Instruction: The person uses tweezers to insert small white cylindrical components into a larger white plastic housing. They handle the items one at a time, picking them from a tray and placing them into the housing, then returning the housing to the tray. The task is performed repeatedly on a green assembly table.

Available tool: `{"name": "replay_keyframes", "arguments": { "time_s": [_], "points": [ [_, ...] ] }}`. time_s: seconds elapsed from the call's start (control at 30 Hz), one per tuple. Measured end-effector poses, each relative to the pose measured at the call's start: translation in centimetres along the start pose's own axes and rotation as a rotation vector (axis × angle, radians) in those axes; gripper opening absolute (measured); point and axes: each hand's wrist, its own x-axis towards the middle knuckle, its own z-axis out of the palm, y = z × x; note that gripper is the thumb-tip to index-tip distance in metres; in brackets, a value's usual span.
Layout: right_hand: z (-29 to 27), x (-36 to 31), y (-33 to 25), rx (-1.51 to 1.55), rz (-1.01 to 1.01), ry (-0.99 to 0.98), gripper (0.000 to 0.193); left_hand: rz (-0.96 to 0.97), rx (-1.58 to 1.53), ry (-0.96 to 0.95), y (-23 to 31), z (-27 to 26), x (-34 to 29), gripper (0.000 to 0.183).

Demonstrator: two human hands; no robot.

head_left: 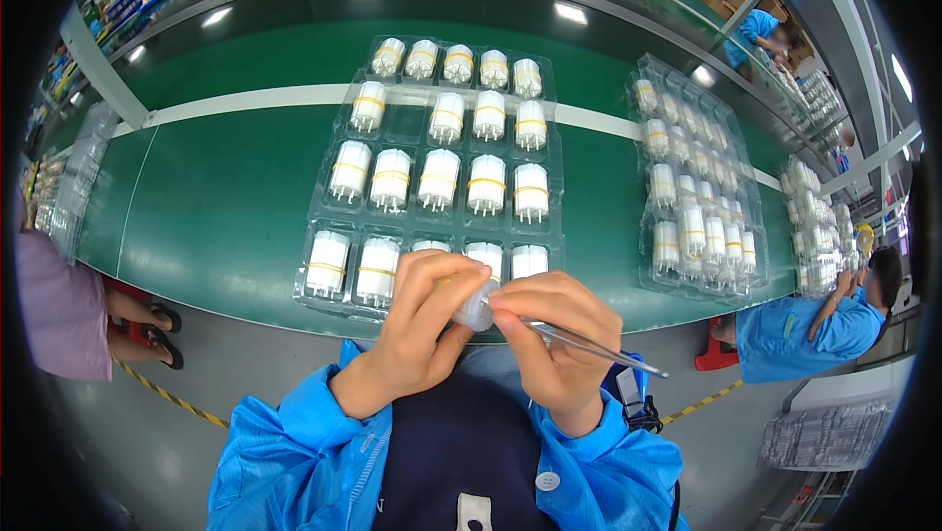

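Observation:
In front of my body, my left hand [417,320] has its fingers closed round a small whitish translucent cylinder-shaped part [477,307]. My right hand [561,335] meets it from the other side, thumb and forefinger pinched at the part's end. A slim pair of metal tweezers [599,346] is gripped in the right hand, slanting out to the right. Just beyond my hands lies a clear plastic tray [312,227] with rows of white cylinders [439,178], each with a yellow band and metal pins. My fingers partly hide the nearest row.
The tray rests on a green conveyor belt [206,197]. To the right are stacked clear trays [699,178] of similar cylinders, with more [814,227] beyond. A person in blue [814,330] sits at the right; another in pink [64,305] is at the left.

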Motion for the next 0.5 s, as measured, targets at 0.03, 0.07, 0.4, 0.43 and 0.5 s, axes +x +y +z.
{"name": "replay_keyframes", "arguments": {
  "time_s": [0.03,0.07,0.4,0.43,0.5],
  "points": [
    [-0.1,0.1,0.1,0.028,0.029,-0.017,0.01,-0.021,-0.006,-0.009,-0.2,0.0,-0.1,0.06],
    [-0.2,0.2,0.3,0.057,0.058,-0.034,0.008,-0.042,-0.012,-0.017,-0.2,0.0,-0.2,0.06],
    [-2.9,-1.4,4.8,0.344,0.052,0.43,0.022,-0.122,-0.249,-0.061,0.4,-1.0,0.5,0.052],
    [-3.4,-1.6,5.5,0.282,0.077,0.447,0.021,-0.123,-0.181,-0.069,0.6,-1.4,0.9,0.053],
    [-4.3,-2.3,7.1,0.159,0.128,0.484,0.019,-0.123,-0.043,-0.086,1.2,-3.1,1.8,0.054]
  ]
}}
